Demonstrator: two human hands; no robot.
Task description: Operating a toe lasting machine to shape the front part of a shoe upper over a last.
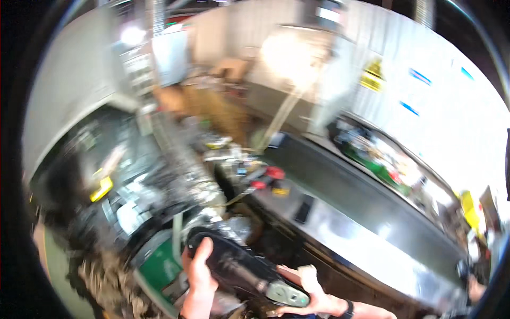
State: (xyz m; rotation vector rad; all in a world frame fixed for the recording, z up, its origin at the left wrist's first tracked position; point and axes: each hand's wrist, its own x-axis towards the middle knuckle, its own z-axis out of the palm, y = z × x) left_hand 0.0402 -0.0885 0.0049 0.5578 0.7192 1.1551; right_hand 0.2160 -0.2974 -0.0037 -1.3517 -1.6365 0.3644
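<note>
Both hands have hold of a glossy black elongated casing (234, 263), which is tilted, its upper end to the left and its pale end plate (287, 293) to the lower right. The grip of the left hand (201, 274) is spread to the casing's width at the upper end, thumb on the near face; its other fingers are largely hidden. The grip of the right hand (317, 299) is parted around the plated end, digits on either side. A dark wristband (348, 308) encircles the right wrist.

The casing is held in the air, near a bin with a green inner wall (162, 264), left of the left hand. Beyond, to the right, is a long metal desk (340, 226). On it are red-handled tools (273, 173), a small yellow item (280, 190) and a flat black rectangular item (304, 208). A yellow sign (373, 77) is on the pale wall. Motion blur obscures the clutter at left.
</note>
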